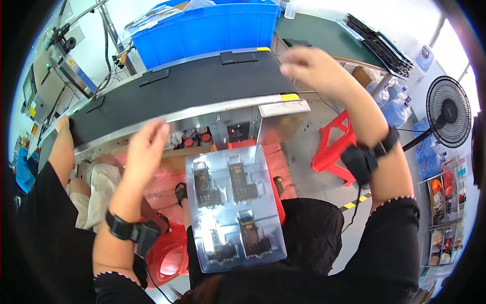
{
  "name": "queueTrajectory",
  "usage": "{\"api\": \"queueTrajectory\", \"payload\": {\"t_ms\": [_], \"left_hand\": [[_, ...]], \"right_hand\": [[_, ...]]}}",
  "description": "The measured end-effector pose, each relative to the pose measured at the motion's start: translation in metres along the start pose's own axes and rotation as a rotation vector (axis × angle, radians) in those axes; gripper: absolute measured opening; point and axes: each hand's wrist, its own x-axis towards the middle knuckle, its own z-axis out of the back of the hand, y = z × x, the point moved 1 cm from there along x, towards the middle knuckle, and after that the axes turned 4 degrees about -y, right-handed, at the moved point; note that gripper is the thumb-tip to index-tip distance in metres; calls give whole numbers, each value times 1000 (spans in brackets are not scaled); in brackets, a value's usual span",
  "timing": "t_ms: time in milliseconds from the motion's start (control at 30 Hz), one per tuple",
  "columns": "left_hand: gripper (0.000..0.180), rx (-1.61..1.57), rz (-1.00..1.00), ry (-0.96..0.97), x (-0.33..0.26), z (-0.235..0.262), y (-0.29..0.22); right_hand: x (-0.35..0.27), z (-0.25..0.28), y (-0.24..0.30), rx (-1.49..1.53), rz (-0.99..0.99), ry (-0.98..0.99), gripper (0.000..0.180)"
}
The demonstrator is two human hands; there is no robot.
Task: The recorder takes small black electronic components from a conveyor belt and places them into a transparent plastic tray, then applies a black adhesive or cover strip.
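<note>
My left hand (147, 149) is raised in front of the conveyor belt's near edge, fingers loosely bent and thumb apart, holding nothing that I can see. Over the belt's right end hovers my right hand (310, 68), its slightly blurred fingers stretched to the left with nothing visible in them. A clear plastic tray (225, 213) lies across my lap, with several flat, dark L-shaped parts (242, 180) in its moulded recesses. On the black conveyor belt (192, 86) lie thin dark flat pieces, the nearest to my right hand being one dark piece (239, 58).
Behind the belt stands a large blue bin (205, 33). To the left, a co-worker's hand (62, 124) rests at the belt. A red stool (334, 149) and a black fan (448, 111) stand right. Black panels (379, 45) are stacked on the green table (316, 35).
</note>
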Motion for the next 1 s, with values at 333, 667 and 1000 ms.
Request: {"api": "queueTrajectory", "payload": {"t_ms": [333,667,1000], "left_hand": [[48,632,-310,-92,189,-62,46],[24,797,-570,117,200,-88,14],[36,515,-541,151,182,-99,4]], "right_hand": [[106,-100,-136,-124,-151,-209,46],[64,-62,-85,-653,67,-293,16],[-49,-85,44,-52,223,492,18]]}}
